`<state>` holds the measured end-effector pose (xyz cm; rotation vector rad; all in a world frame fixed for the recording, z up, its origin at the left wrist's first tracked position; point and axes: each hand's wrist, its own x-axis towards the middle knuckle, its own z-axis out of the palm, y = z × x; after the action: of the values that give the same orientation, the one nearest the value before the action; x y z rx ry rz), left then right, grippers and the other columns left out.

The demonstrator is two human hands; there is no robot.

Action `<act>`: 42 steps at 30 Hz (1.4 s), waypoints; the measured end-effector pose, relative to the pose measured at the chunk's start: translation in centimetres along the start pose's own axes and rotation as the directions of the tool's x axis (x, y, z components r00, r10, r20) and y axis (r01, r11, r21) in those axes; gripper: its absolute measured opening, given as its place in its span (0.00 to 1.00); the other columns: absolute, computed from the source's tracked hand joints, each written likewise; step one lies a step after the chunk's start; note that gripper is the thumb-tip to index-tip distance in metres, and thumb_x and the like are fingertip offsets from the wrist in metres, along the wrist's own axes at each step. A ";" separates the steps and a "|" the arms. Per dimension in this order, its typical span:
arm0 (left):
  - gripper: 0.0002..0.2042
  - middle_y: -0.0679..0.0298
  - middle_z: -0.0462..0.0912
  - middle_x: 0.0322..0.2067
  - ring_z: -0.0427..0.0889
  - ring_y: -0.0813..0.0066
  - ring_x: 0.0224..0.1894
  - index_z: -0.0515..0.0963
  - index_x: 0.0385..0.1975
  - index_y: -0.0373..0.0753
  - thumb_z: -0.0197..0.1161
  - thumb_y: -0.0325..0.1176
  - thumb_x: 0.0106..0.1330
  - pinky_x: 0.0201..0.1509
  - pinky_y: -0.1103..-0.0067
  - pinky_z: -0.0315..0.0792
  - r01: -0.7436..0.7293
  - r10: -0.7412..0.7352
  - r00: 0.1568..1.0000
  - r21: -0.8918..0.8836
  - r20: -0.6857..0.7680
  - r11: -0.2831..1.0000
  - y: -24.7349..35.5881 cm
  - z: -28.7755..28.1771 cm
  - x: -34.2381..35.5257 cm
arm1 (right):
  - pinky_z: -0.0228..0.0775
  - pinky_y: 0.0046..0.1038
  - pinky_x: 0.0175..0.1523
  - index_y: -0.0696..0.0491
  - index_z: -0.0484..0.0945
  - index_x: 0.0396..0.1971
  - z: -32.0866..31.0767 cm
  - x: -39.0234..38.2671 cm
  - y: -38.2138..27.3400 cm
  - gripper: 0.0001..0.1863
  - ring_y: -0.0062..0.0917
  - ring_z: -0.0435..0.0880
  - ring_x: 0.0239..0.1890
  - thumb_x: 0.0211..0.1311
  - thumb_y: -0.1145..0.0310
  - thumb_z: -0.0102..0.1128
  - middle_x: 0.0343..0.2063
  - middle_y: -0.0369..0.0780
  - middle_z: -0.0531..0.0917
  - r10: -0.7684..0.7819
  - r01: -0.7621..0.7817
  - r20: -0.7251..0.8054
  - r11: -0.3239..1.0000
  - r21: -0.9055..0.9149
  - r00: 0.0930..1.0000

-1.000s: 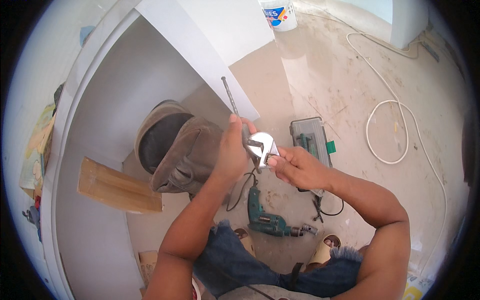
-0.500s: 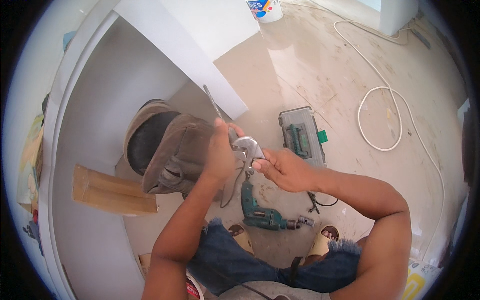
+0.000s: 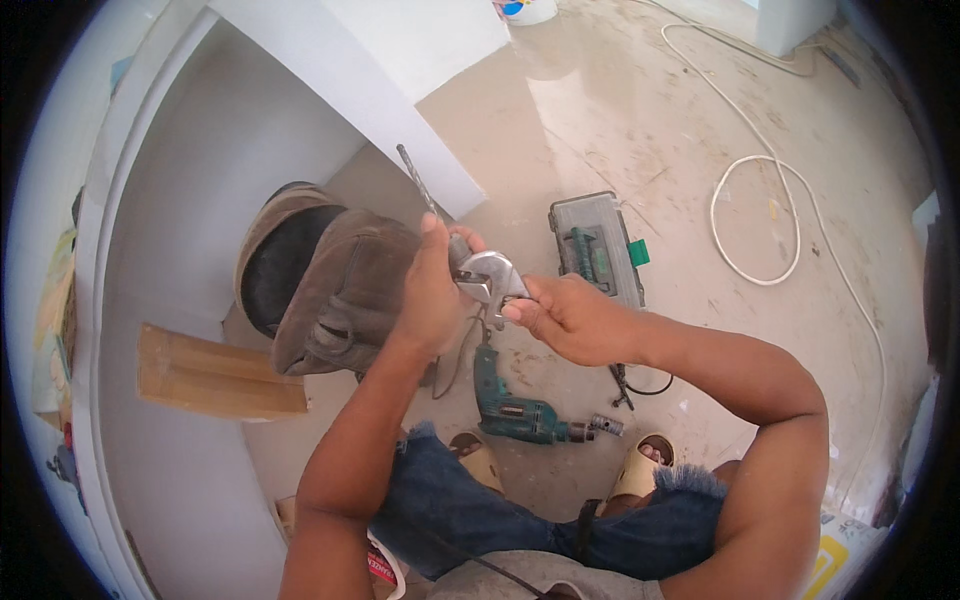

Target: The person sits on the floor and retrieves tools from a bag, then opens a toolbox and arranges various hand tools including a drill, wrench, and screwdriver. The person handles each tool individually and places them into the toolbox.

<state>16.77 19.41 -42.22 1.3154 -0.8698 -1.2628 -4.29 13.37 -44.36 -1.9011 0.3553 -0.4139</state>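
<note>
My left hand (image 3: 428,285) is closed around a grey metal shank or holder, from which a long drill bit (image 3: 416,178) sticks out upward and to the left. In my right hand (image 3: 572,315) I grip an adjustable wrench (image 3: 497,268). The wrench's jaws sit at the lower end of the piece in my left hand; their exact contact is partly hidden by the fingers. Below my hands, a teal power drill (image 3: 515,412) lies on the floor. A small ridged metal cylinder (image 3: 606,425) lies by the drill's chuck.
A clear-lidded case (image 3: 612,225) with a green latch lies beyond my right hand. A brown bag (image 3: 345,270) stands at left, near a cardboard piece (image 3: 218,372) and a white panel (image 3: 350,85). White cable (image 3: 716,215) loops across the floor at right. A white bucket (image 3: 530,12) stands far off.
The whole view has shifted slightly, so things appear a little higher and further left. Both hands keep their hold, and the wrench stays against the bit's holder.
</note>
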 end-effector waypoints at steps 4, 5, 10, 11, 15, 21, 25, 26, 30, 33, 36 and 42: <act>0.31 0.64 0.79 0.35 0.78 0.70 0.40 0.73 0.39 0.44 0.32 0.65 0.78 0.44 0.69 0.74 0.131 -0.134 0.991 -0.105 -0.019 0.986 -0.5 1.6 -1.0 | 0.69 0.45 0.41 0.61 0.73 0.40 0.3 -0.6 1.4 0.20 0.51 0.79 0.32 0.79 0.56 0.46 0.27 0.55 0.79 0.016 -0.016 -0.003 0.999 -0.039 1.000; 0.31 0.65 0.78 0.35 0.78 0.70 0.40 0.73 0.39 0.44 0.32 0.66 0.78 0.44 0.70 0.74 0.152 -0.155 0.988 -0.110 -0.012 0.982 -0.6 2.0 -1.3 | 0.69 0.46 0.42 0.61 0.73 0.41 0.3 -0.8 1.6 0.20 0.51 0.79 0.32 0.79 0.56 0.46 0.27 0.55 0.79 0.003 -0.003 -0.002 0.999 -0.049 1.000; 0.32 0.65 0.78 0.36 0.78 0.73 0.39 0.74 0.39 0.44 0.32 0.67 0.77 0.43 0.71 0.74 0.149 -0.147 0.989 0.110 -0.022 0.983 -1.8 0.6 -1.2 | 0.70 0.46 0.44 0.60 0.72 0.43 1.3 -1.2 1.2 0.19 0.51 0.79 0.34 0.80 0.56 0.44 0.28 0.53 0.78 0.032 -0.033 0.003 0.998 0.048 0.999; 0.32 0.65 0.78 0.35 0.78 0.73 0.39 0.74 0.39 0.44 0.32 0.67 0.77 0.43 0.71 0.74 0.133 -0.131 0.991 0.201 -0.025 0.970 -2.0 -0.5 -0.7 | 0.70 0.46 0.44 0.60 0.72 0.43 1.5 -1.0 1.2 0.19 0.51 0.79 0.34 0.80 0.57 0.44 0.28 0.53 0.78 0.010 -0.010 -0.007 0.999 0.034 1.000; 0.31 0.63 0.78 0.32 0.78 0.74 0.36 0.74 0.38 0.43 0.34 0.65 0.78 0.38 0.72 0.74 0.176 -0.136 0.976 0.245 -0.171 0.953 -2.1 0.2 -0.5 | 0.71 0.47 0.43 0.59 0.73 0.44 1.3 -1.3 0.8 0.19 0.52 0.80 0.33 0.79 0.56 0.45 0.28 0.53 0.79 0.049 -0.048 0.036 0.998 -0.050 0.998; 0.33 0.58 0.74 0.21 0.77 0.68 0.25 0.75 0.32 0.34 0.37 0.62 0.79 0.31 0.70 0.73 -0.229 -0.141 0.941 0.885 0.308 0.406 -6.1 -5.0 -3.9 | 0.71 0.46 0.41 0.59 0.75 0.40 -3.6 -4.9 5.2 0.22 0.49 0.82 0.33 0.77 0.52 0.48 0.29 0.52 0.80 0.151 -0.117 0.056 0.911 -0.396 0.987; 0.31 0.66 0.65 0.13 0.67 0.71 0.13 0.72 0.27 0.38 0.38 0.61 0.79 0.21 0.71 0.69 0.330 -0.363 0.929 0.284 0.070 0.900 -3.6 -2.4 -2.8 | 0.71 0.42 0.40 0.59 0.76 0.37 -4.1 -6.2 7.9 0.23 0.43 0.81 0.31 0.76 0.51 0.50 0.27 0.50 0.79 0.199 -0.222 -0.146 0.962 -0.162 0.969; 0.31 0.66 0.67 0.16 0.68 0.72 0.15 0.71 0.29 0.40 0.36 0.62 0.79 0.21 0.73 0.70 0.282 -0.311 0.942 0.207 0.124 0.937 -3.3 -2.0 -2.3 | 0.71 0.41 0.40 0.59 0.76 0.37 -3.6 -6.0 8.4 0.22 0.42 0.80 0.30 0.76 0.51 0.51 0.26 0.50 0.79 0.165 -0.186 -0.136 0.970 -0.155 0.977; 0.30 0.64 0.71 0.22 0.74 0.70 0.24 0.73 0.40 0.39 0.35 0.61 0.80 0.23 0.72 0.71 0.301 -0.293 0.945 -0.040 0.149 0.953 -2.5 -0.1 -0.5 | 0.71 0.39 0.41 0.60 0.77 0.37 -1.7 -4.7 10.1 0.21 0.39 0.80 0.31 0.74 0.53 0.55 0.27 0.49 0.81 0.149 -0.151 -0.055 0.988 -0.039 0.987; 0.29 0.62 0.74 0.28 0.79 0.66 0.32 0.73 0.49 0.38 0.35 0.59 0.80 0.30 0.68 0.76 0.309 -0.288 0.938 -0.083 0.195 0.948 -3.3 0.2 -0.1 | 0.75 0.41 0.45 0.60 0.80 0.40 -0.2 -5.1 11.5 0.20 0.46 0.84 0.37 0.66 0.54 0.62 0.32 0.53 0.85 0.239 -0.224 0.096 0.963 -0.150 0.966; 0.27 0.61 0.77 0.32 0.82 0.63 0.38 0.72 0.53 0.38 0.35 0.57 0.81 0.40 0.64 0.79 0.303 -0.268 0.926 -0.104 0.265 0.947 -3.7 0.4 -0.2 | 0.78 0.44 0.46 0.60 0.84 0.36 3.3 -7.4 17.2 0.17 0.49 0.86 0.40 0.58 0.59 0.66 0.34 0.54 0.86 0.387 -0.222 0.227 0.821 -0.526 0.894; 0.22 0.56 0.81 0.37 0.84 0.56 0.46 0.70 0.56 0.37 0.46 0.51 0.81 0.54 0.56 0.79 0.306 -0.272 0.934 -0.125 0.233 0.944 -3.3 0.4 -1.0 | 0.80 0.46 0.44 0.57 0.86 0.34 7.0 -13.5 22.4 0.14 0.48 0.88 0.40 0.52 0.62 0.64 0.34 0.52 0.87 0.677 -0.153 0.324 0.545 -0.825 0.661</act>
<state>15.65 20.80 -45.16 1.2252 -0.7195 -1.6961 -14.34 17.19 -69.21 -2.4824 0.6065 0.8799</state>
